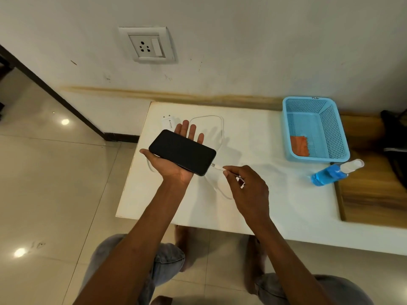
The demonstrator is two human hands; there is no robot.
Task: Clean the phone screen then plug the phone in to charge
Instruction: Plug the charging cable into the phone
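Observation:
A black phone (182,151) with a dark screen lies face up across my left hand (174,168), palm up, fingers spread, above the white table (275,194). My right hand (248,190) pinches the white charging cable (221,133) near its plug. The plug tip (214,165) sits right at the phone's lower right end; I cannot tell if it is seated. The cable loops back over the table toward a white charger adapter (168,123) lying beyond my left fingers. A wall socket (146,46) is on the wall above.
A light blue plastic basket (334,128) at the table's right holds an orange cloth (299,146). A spray bottle of blue liquid (332,173) lies on its side in front of it. A wooden surface (370,190) adjoins on the right. Tiled floor lies to the left.

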